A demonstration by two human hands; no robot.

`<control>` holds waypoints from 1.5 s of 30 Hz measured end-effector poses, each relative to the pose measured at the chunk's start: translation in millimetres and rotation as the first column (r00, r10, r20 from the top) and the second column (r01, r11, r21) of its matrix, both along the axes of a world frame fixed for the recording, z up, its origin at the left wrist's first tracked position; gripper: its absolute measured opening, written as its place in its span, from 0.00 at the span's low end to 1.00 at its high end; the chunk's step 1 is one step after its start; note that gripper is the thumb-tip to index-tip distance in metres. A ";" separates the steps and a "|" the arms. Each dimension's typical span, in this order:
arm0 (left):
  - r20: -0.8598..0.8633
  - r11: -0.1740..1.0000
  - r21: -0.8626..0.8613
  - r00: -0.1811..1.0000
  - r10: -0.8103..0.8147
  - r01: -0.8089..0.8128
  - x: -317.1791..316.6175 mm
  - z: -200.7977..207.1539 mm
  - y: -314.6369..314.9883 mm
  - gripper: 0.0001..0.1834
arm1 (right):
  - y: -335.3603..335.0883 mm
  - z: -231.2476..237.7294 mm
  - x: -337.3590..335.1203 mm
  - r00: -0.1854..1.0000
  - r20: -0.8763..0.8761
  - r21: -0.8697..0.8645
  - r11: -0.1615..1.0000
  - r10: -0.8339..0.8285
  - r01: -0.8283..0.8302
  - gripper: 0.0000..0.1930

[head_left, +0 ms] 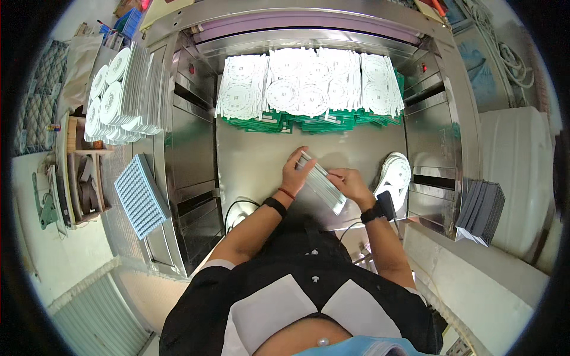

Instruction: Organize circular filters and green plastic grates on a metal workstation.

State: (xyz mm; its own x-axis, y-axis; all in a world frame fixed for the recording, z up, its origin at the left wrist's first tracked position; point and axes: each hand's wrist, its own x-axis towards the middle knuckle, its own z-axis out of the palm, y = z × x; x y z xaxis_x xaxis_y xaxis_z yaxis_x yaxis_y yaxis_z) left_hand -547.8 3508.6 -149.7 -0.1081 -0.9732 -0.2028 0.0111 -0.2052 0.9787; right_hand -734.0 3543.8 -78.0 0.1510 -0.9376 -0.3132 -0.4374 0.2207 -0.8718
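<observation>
Both my hands hold a thin stack of white boards (322,188), its layered edges facing up, above the steel work surface (255,169). My left hand (293,175) is closed round the far left end of the stack. My right hand (351,185) grips its right side with the fingers curled in. Beyond them, several piles of white circuit board panels (297,83) with round printed shapes rest on green boards (329,123). Close to my right wrist is a smaller stack of white round-patterned panels (396,169).
A tall stack of white panels (111,98) stands on the left ledge, with a light blue slotted rack (142,196) nearer me. Dark grey folded pieces (482,207) sit on the right. Steel side walls (193,136) and a purple roller (309,25) border the surface.
</observation>
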 end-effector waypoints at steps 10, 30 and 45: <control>-0.043 0.999 -0.030 0.999 0.016 -0.018 1.7 -6.7 1.3 0.25 | 1.9 -9.0 -0.7 1.000 0.017 -0.021 1.000 0.020 -0.020 0.11; -0.102 0.999 -0.050 0.995 0.015 -0.021 3.2 -2.8 1.4 0.28 | -88.1 -25.2 29.0 0.862 -0.498 -0.099 0.982 0.093 -0.163 0.14; 0.060 0.994 -0.101 0.998 0.036 -0.030 3.0 -12.6 2.3 0.21 | -13.3 32.9 21.6 0.970 -0.226 -0.198 0.979 -0.087 0.041 0.05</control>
